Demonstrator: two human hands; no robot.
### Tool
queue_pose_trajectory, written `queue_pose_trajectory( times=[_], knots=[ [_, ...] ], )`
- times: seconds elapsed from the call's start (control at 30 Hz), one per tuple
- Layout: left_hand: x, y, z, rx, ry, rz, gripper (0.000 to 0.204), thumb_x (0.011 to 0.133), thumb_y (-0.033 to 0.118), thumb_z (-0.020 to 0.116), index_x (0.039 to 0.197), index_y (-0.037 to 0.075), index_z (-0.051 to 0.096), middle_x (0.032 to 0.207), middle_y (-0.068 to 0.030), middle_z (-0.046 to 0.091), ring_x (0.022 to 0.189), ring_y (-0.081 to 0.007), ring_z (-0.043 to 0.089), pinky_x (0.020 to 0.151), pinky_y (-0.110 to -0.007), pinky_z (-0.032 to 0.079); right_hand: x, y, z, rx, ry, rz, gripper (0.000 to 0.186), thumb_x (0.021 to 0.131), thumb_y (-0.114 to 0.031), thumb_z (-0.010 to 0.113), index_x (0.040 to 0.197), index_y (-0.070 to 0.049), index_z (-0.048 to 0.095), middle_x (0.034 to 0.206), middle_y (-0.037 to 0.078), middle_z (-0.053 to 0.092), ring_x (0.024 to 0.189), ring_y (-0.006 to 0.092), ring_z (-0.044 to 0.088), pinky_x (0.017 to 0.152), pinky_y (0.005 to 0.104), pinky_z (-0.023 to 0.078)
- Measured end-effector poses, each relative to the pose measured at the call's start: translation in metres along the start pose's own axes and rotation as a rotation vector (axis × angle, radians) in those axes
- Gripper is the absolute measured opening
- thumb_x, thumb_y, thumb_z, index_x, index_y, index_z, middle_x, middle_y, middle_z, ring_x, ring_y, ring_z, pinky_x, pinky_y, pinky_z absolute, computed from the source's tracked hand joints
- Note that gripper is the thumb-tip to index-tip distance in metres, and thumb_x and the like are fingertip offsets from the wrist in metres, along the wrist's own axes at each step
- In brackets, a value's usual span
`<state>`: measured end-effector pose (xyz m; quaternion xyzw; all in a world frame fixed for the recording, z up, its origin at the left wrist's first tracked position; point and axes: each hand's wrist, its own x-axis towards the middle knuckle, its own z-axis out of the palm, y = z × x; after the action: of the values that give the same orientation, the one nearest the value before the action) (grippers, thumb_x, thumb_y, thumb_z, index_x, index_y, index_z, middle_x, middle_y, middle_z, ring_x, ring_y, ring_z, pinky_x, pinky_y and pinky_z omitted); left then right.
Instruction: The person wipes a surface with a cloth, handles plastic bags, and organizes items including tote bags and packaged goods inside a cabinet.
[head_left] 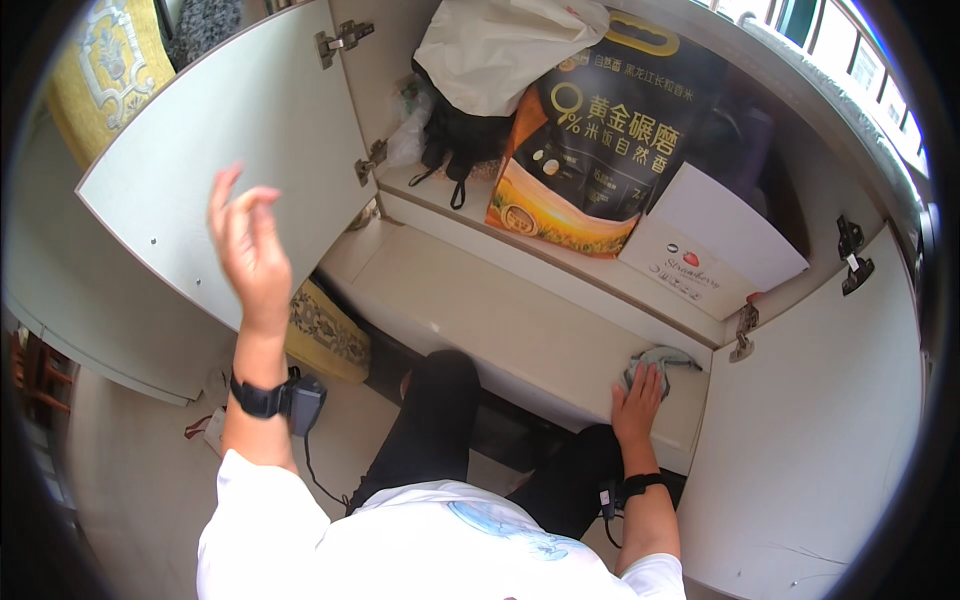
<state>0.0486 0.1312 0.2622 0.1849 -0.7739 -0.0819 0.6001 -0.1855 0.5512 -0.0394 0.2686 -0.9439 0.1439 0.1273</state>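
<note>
My right hand (637, 405) is at the right end of the pale ledge (500, 325) of a low cabinet. Its fingers are pressed over a crumpled grey cloth (668, 362), holding it against the surface. Part of the cloth bunches out beyond the fingertips. My left hand (250, 245) is raised in front of the left cabinet door (215, 130), with nothing in it and its fingers loosely bent and apart. Whether it touches the door cannot be made out.
The right door (810, 420) also stands open. Inside are a black and orange rice bag (600, 140), a white box (710, 240), a white cloth bag (500, 50) and a black drawstring pouch (465, 150). A yellow patterned fabric item (325, 335) is below the left door.
</note>
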Motion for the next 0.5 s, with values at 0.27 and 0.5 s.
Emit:
queue_pose_trajectory(
  times=[0.27,0.5],
  knots=[
    [0.081,0.036,0.157,-0.224,-0.294,0.248,0.082,0.07,0.043,0.072,0.128,-0.004,0.039,0.134,-0.0238,0.037,0.125,-0.0382,0.035,0.102,-0.041,0.031,-0.002,-0.003,-0.007,-0.003,0.076,-0.018,0.061,0.083,-0.028,0.056,0.134,-0.002,0.033,0.138,0.025,0.031,0.128,0.0414,0.026,0.103,0.0529,0.022],
    [0.12,0.062,0.245,0.026,-0.106,0.503,0.092,0.059,0.046,0.076,0.128,-0.001,0.039,0.134,-0.0231,0.037,0.126,-0.0377,0.033,0.102,-0.05,0.028,-0.008,-0.007,-0.008,-0.016,0.046,0.026,0.062,0.082,-0.03,0.057,0.134,-0.004,0.035,0.139,0.022,0.03,0.129,0.0398,0.026,0.104,0.0522,0.022]
  ],
)
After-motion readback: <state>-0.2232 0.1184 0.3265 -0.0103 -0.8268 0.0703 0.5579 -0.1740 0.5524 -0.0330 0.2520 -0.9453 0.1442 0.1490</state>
